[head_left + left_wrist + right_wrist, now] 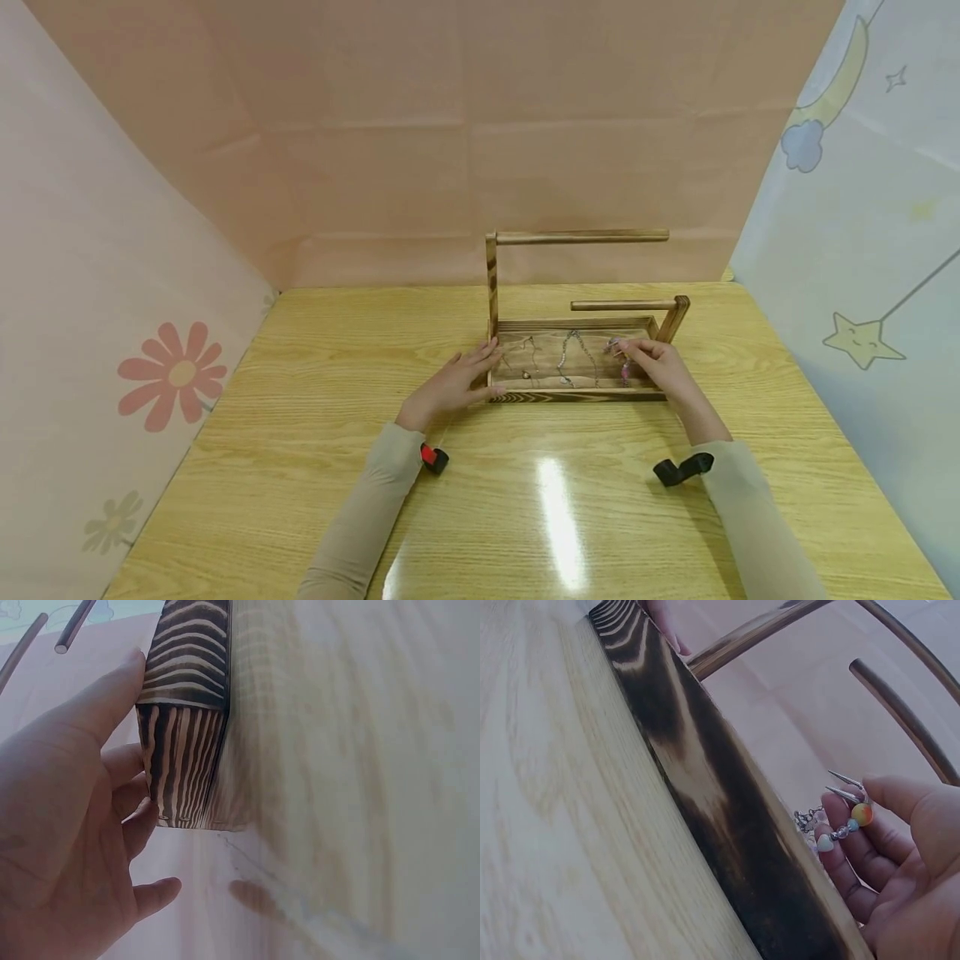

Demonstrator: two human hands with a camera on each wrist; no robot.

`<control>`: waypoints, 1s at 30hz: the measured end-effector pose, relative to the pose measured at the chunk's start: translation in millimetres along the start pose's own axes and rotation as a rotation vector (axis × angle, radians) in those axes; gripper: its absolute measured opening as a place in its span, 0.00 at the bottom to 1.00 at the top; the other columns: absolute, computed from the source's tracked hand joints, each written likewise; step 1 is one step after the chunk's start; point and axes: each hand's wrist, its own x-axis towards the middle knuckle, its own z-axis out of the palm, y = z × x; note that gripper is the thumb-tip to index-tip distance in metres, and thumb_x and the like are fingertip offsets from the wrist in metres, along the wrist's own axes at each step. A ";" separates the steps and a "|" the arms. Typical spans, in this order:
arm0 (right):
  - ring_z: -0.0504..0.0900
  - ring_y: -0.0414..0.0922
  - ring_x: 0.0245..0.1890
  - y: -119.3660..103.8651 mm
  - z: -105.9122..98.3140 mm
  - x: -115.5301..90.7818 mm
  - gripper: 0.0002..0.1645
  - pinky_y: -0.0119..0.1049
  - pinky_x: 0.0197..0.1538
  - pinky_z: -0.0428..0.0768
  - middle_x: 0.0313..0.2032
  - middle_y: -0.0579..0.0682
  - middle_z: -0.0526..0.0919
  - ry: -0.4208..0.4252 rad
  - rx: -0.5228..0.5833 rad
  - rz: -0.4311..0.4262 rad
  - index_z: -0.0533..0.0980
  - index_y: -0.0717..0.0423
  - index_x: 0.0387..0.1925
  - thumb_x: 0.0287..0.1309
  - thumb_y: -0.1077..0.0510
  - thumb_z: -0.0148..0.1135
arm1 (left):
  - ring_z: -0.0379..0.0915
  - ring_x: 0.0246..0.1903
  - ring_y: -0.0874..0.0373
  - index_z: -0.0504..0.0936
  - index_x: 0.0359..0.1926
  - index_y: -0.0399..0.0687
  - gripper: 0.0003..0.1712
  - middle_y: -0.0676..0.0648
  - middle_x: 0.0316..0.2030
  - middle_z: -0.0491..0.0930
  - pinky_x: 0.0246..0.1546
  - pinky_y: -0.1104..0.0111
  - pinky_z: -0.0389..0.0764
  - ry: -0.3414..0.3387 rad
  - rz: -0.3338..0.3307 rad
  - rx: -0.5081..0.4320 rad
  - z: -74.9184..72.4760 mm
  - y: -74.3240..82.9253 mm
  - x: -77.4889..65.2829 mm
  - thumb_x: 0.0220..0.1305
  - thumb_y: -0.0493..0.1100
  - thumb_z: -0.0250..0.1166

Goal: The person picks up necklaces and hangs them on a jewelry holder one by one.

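My right hand (660, 367) pinches a beaded bracelet (840, 834) over the right end of a wooden tray (577, 397). The bracelet has a yellow-orange bead, a pale heart and silver spikes, seen in the right wrist view. My left hand (457, 379) lies against the tray's left end, its fingers on the end wall and its thumb at the front corner. In the left wrist view the hand touches the dark-striped corner (184, 750). Inside the tray lie a silver chain (562, 358), a thin chain with a small pendant (527, 375) and a pink piece (626, 372) below my right hand.
A tall wooden post (492, 279) at the tray's left carries a long bar (581, 237). On the right a short post (672, 319) holds a lower bar (622, 306). The wooden table (337, 358) ends at a pinkish backdrop (375, 183).
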 end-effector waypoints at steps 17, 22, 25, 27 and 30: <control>0.79 0.37 0.48 -11.1 -1.0 -2.9 0.29 0.47 0.56 0.73 0.45 0.41 0.83 -0.089 0.150 -0.082 0.68 0.68 0.57 0.66 0.49 0.52 | 0.33 0.72 0.49 0.45 0.73 0.53 0.42 0.49 0.73 0.35 0.68 0.44 0.40 -0.022 -0.016 -0.035 -3.4 3.4 -1.0 0.66 0.63 0.49; 0.80 0.45 0.47 -15.2 -1.6 -3.9 0.25 0.44 0.53 0.76 0.43 0.40 0.83 -0.091 0.185 -0.113 0.68 0.67 0.56 0.66 0.52 0.51 | 0.33 0.72 0.48 0.45 0.73 0.51 0.42 0.48 0.73 0.35 0.68 0.44 0.40 -0.024 -0.014 -0.036 -3.2 3.7 -0.6 0.66 0.62 0.50; 0.81 0.51 0.44 -17.2 -2.9 -4.2 0.22 0.40 0.50 0.78 0.41 0.40 0.84 -0.087 0.202 -0.132 0.70 0.67 0.53 0.66 0.54 0.51 | 0.33 0.72 0.47 0.45 0.73 0.51 0.42 0.48 0.73 0.34 0.68 0.44 0.40 -0.024 -0.015 -0.038 -2.4 3.5 -0.6 0.66 0.62 0.49; 0.82 0.49 0.42 -18.4 -4.1 -4.5 0.21 0.38 0.49 0.78 0.41 0.40 0.84 -0.087 0.217 -0.141 0.70 0.68 0.53 0.66 0.55 0.52 | 0.33 0.72 0.47 0.45 0.73 0.51 0.42 0.49 0.73 0.34 0.68 0.45 0.40 -0.026 -0.019 -0.038 -1.9 3.3 -0.7 0.66 0.62 0.49; 0.83 0.44 0.40 -20.4 -5.8 -5.5 0.22 0.38 0.49 0.78 0.41 0.40 0.84 -0.087 0.223 -0.135 0.69 0.68 0.53 0.66 0.55 0.52 | 0.32 0.72 0.48 0.44 0.73 0.51 0.43 0.50 0.73 0.33 0.68 0.45 0.40 -0.029 -0.026 -0.038 -1.3 3.0 -1.0 0.66 0.63 0.49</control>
